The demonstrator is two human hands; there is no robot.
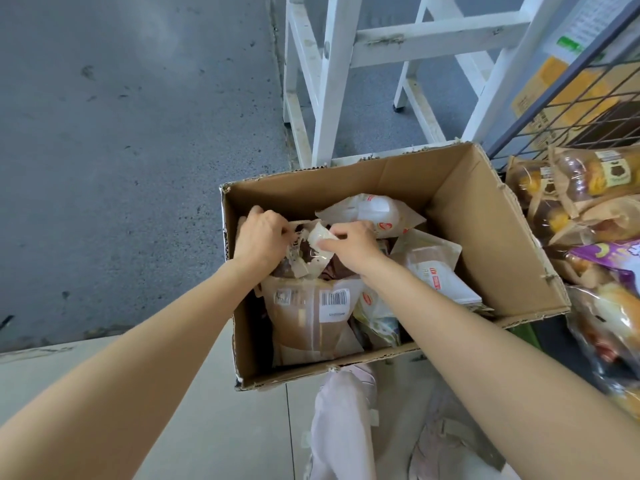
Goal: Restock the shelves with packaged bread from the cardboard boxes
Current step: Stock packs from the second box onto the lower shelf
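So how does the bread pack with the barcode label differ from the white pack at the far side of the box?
The brown bread pack with the barcode label lies at the near side of the open cardboard box, back side up; the white bread pack with the red logo lies at the far side, logo up. The brown one looks larger. Neither is held by the hands; both are sealed bags inside the box.

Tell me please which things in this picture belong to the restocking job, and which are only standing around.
Part of the job:
- cardboard box, open
- bread packs in the box, such as the barcode pack
- dark bread pack, held by left hand and right hand
- bagged bread piled at right

Just around:
- white frame
- wire rack
- grey floor
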